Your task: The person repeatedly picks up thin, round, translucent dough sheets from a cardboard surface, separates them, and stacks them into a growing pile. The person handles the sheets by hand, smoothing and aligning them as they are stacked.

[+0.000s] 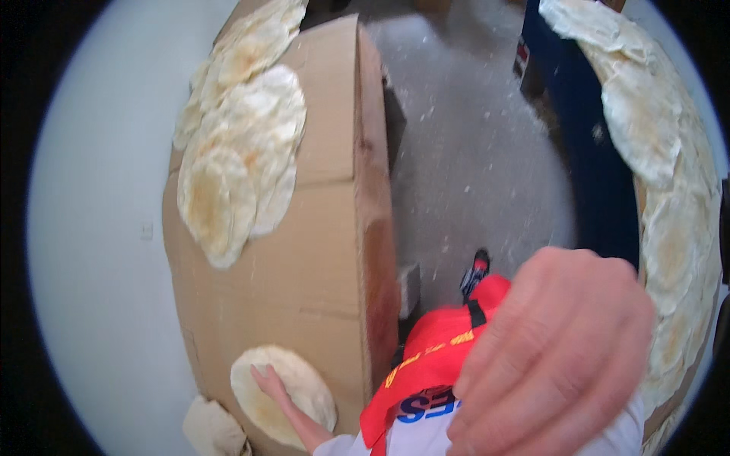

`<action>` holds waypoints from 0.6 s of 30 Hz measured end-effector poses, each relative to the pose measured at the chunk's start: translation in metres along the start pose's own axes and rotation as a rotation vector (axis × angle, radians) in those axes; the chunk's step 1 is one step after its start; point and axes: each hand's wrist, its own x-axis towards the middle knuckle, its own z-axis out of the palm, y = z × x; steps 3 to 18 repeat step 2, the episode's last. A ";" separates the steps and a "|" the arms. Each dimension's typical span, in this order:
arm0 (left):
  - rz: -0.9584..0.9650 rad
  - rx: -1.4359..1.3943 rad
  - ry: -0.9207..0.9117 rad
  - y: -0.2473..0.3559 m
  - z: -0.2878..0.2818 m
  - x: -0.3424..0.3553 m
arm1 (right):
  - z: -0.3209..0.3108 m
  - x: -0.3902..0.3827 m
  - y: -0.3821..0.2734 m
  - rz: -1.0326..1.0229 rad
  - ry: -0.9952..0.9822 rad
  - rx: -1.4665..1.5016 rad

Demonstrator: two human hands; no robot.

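Note:
At the near left, my left hand (271, 384) lies on a round, pale flatbread (304, 384). Its visible fingers are stretched out and slightly apart on the bread's top. That flatbread rests by itself on a brown cardboard surface (304, 266). My right hand (559, 346) is raised close to the camera at the lower right, in front of my body. Its fingers are bent and pressed together, with the back of the hand showing; anything inside them is hidden. Farther along the cardboard lies an overlapping pile of browned flatbreads (243, 152).
More flatbreads (669, 197) overlap along a surface on the right, above a dark blue side panel (589, 152). Grey floor (475, 152) runs between the two surfaces. Pale flatbreads (214, 427) sit at the lower left edge, beside a white wall (106, 213).

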 end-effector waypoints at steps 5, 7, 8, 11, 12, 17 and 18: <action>0.158 -0.028 0.047 0.064 0.025 -0.002 | -0.045 0.017 -0.003 -0.160 0.105 0.009; 0.158 -0.028 0.047 0.064 0.025 -0.002 | -0.045 0.017 -0.003 -0.160 0.105 0.009; 0.158 -0.028 0.047 0.064 0.025 -0.002 | -0.045 0.017 -0.003 -0.160 0.105 0.009; 0.158 -0.028 0.047 0.064 0.025 -0.002 | -0.045 0.017 -0.003 -0.160 0.105 0.009; 0.158 -0.028 0.047 0.064 0.025 -0.002 | -0.045 0.017 -0.003 -0.160 0.105 0.009; 0.158 -0.028 0.047 0.064 0.025 -0.002 | -0.045 0.017 -0.003 -0.160 0.105 0.009; 0.158 -0.028 0.047 0.064 0.025 -0.002 | -0.045 0.017 -0.003 -0.160 0.105 0.009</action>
